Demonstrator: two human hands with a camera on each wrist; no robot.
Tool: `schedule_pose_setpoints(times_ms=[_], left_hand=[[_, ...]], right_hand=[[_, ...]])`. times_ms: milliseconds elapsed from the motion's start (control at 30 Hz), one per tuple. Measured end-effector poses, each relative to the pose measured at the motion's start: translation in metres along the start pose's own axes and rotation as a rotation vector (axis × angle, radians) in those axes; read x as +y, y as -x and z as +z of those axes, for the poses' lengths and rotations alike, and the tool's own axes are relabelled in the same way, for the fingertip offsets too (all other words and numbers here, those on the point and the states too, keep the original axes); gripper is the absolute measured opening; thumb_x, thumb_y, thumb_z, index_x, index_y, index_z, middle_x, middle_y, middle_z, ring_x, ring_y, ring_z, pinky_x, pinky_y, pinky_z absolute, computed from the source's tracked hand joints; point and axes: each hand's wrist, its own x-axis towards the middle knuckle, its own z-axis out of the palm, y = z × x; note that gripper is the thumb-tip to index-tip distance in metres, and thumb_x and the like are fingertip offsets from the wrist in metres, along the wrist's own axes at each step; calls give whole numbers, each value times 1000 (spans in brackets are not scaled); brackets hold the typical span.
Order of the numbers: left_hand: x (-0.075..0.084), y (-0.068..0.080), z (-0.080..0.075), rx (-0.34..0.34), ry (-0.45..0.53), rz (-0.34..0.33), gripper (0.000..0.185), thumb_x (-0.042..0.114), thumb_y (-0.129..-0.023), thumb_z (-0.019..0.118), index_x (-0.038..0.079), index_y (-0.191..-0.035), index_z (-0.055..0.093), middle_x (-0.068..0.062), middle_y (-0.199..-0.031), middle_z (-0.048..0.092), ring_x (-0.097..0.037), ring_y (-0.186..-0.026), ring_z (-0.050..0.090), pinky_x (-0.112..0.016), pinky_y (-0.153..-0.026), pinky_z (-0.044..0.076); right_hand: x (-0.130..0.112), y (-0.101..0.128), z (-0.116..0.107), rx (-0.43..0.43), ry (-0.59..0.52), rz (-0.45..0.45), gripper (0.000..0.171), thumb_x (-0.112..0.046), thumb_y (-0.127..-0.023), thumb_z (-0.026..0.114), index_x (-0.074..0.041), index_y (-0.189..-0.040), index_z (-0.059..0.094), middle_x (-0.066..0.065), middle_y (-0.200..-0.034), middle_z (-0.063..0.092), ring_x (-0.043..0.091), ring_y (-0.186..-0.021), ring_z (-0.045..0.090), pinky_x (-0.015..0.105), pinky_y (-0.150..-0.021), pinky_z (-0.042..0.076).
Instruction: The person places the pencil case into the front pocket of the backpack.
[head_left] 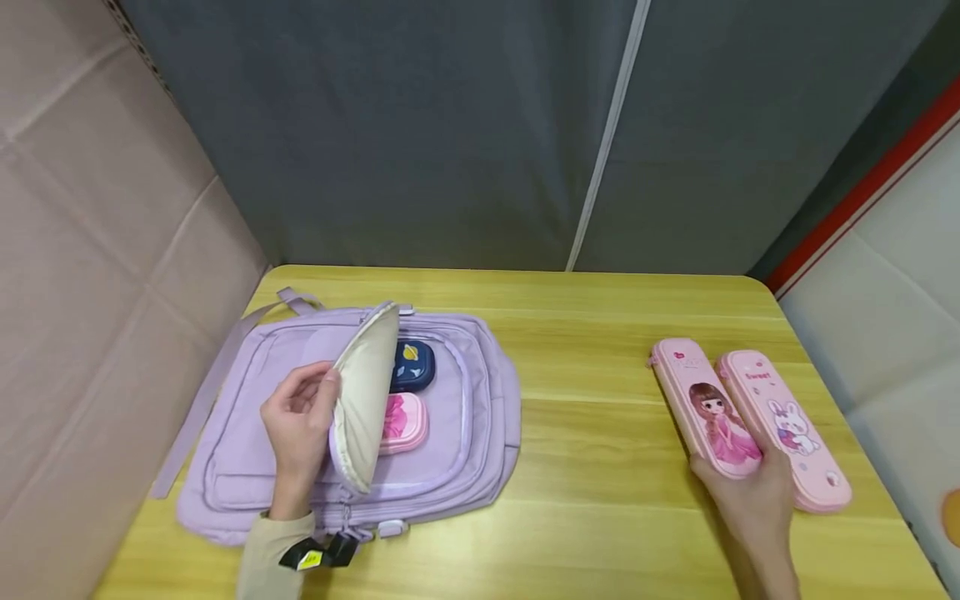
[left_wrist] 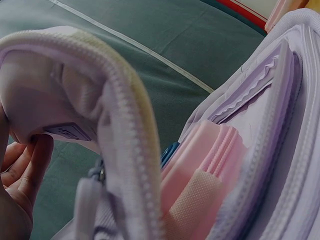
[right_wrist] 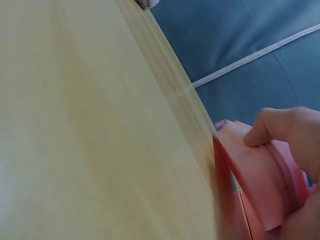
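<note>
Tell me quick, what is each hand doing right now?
Left hand: fingers hold the backpack flap open.
Right hand: fingers grip the girl pencil case.

The left hand (left_wrist: 17, 175) holds up the flap (left_wrist: 75, 100) of a purple bag (left_wrist: 280, 125). The flap's zip runs along its edge. Inside the open bag sits a pink box (left_wrist: 210, 155), and a bit of a blue box (left_wrist: 169, 152) peeks out beside it. A grey curtain (left_wrist: 165, 45) hangs behind.
</note>
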Motion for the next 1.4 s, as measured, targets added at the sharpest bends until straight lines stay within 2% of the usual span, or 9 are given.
schedule_pose_setpoints(times_ms=[33,133,267,333,500,733,1033,1200,1400], left_hand=[[0,0,0,1,2,-3,15,-12,-87,65,-23,-96,66,4,-78,74,-4,-70,71,-12,-67,58],[1,0,1,5,10,-5,15,-12,-86,66,-23,-96,66,3,-78,74,-4,-70,71,-11,-67,57],[0,0,1,4,9,-2,15,-13,-86,66,-23,-96,66,3,-78,74,-4,-70,70,-11,-67,57],[1,0,1,4,2,-3,15,-12,-86,66,-23,-96,66,3,-78,74,-4,-70,70,-11,-68,57],[1,0,-1,8,-24,-11,15,-11,-87,66,-21,-97,67,5,-79,74,-4,-71,71,-12,-68,58],[1,1,-1,10,-21,-18,13,-10,-88,66,-20,-97,68,5,-79,74,-4,-70,71,-13,-68,58],[1,1,1,2,3,-14,15,-12,-87,66,-23,-97,66,3,-78,74,-5,-70,71,-12,-68,58],[1,1,2,-4,18,-6,15,-13,-86,65,-24,-97,65,3,-78,73,-5,-70,70,-12,-68,58],[2,1,1,5,0,-10,15,-13,-87,65,-24,-97,66,3,-78,74,-4,-71,71,-12,-69,58]], right_hand=[[-1,0,1,27,-20,18,82,-8,-66,86,10,-138,51,32,-126,56,39,-110,52,32,-100,40],[-5,-2,3,91,-67,76,82,-9,-68,86,3,-142,52,28,-132,58,35,-118,51,25,-109,38],[-8,-6,5,137,-110,150,80,-12,-69,88,-5,-142,55,22,-134,60,14,-113,53,9,-102,36],[-9,-7,5,144,-116,145,79,-12,-69,88,-7,-142,57,22,-133,61,4,-109,51,7,-100,35],[-14,-12,6,160,-115,67,78,-12,-67,88,-7,-140,59,19,-130,62,-9,-104,45,7,-97,34],[-32,-17,13,137,-167,8,78,-10,-68,88,-9,-140,59,15,-130,60,-6,-109,47,8,-99,35],[-57,-22,32,79,-265,-159,75,-3,-65,87,-2,-135,61,17,-132,63,-8,-110,50,6,-99,37],[-73,-21,42,20,-298,-219,76,-1,-63,89,-3,-134,61,10,-124,64,-8,-107,51,4,-96,39],[-90,-13,55,-111,-359,-332,79,5,-60,88,-1,-134,61,10,-124,64,-3,-107,54,2,-94,41]])
